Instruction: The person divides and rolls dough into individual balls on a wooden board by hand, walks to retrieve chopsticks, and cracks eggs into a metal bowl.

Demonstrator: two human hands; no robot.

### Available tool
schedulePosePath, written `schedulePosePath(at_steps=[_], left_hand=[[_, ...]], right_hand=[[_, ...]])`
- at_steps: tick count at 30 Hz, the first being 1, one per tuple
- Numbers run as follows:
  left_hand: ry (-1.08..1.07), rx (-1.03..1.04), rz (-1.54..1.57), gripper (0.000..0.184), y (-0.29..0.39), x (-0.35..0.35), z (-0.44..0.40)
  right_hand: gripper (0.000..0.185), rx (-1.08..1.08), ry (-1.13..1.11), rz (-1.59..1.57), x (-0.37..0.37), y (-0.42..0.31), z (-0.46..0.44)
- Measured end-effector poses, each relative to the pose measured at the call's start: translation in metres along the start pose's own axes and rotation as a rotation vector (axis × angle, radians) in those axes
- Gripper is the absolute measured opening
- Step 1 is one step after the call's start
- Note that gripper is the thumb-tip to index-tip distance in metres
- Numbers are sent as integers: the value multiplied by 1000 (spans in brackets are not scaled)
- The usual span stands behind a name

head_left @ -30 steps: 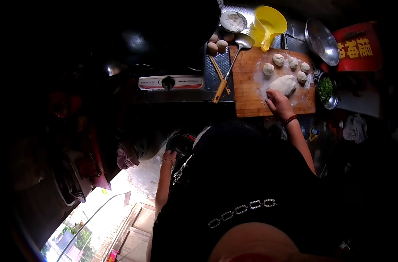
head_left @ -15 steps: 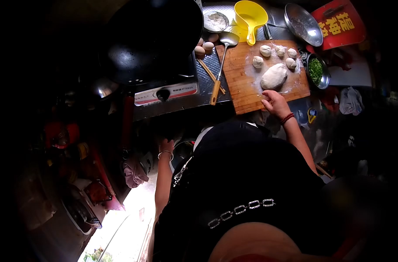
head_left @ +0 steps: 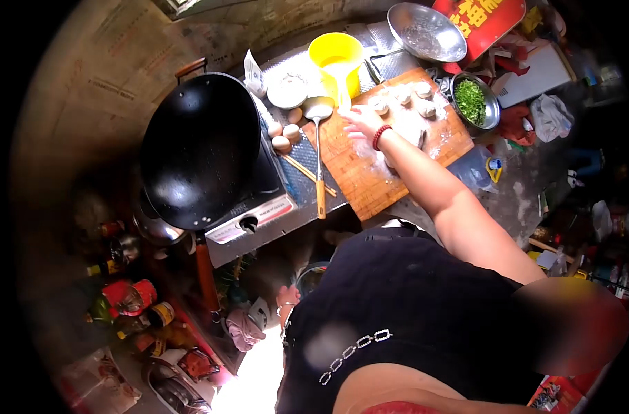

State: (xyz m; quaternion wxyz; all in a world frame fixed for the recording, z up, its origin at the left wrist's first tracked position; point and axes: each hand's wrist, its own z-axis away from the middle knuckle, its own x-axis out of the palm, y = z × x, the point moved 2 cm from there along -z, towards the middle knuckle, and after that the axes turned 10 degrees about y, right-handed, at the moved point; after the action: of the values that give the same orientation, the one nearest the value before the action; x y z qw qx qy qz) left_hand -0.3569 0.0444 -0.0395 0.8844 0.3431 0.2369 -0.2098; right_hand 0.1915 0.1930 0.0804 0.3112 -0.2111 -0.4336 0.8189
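My right hand (head_left: 361,124), with a red bead bracelet at the wrist, reaches over the wooden cutting board (head_left: 370,196). Its fingers are extended beside the handle end of the yellow scoop (head_left: 336,52); glare hides whether they touch it. Several small dough balls (head_left: 426,109) lie on the floured board, and my forearm partly covers the large dough lump (head_left: 412,134). A spatula (head_left: 320,155) rests along the board's left edge. Down at my left side, my left hand (head_left: 287,297) hangs near the rim of a dark round container (head_left: 309,276); its fingers are unclear.
A black wok (head_left: 201,152) sits on a gas stove (head_left: 252,219). Between stove and board lie several eggs (head_left: 291,132), chopsticks (head_left: 304,170) and a bowl of flour (head_left: 287,91). Rightward stand a bowl of chopped greens (head_left: 470,102) and a metal basin (head_left: 425,34).
My right hand has moved from the board's near edge, below the large dough, up and left toward the yellow scoop's handle. The view has shifted and become brighter. My left hand stays low.
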Motion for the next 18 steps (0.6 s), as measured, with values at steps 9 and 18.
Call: schedulePosePath(at_steps=[9,18], left_hand=[[7,-78,-29,16,-42,33,34],[-16,-127,-14,16,-53,56,49]], right_hand=[[19,17,44,-139,5,-37,-51],[34,-764,397,647,-109,-68,-109]])
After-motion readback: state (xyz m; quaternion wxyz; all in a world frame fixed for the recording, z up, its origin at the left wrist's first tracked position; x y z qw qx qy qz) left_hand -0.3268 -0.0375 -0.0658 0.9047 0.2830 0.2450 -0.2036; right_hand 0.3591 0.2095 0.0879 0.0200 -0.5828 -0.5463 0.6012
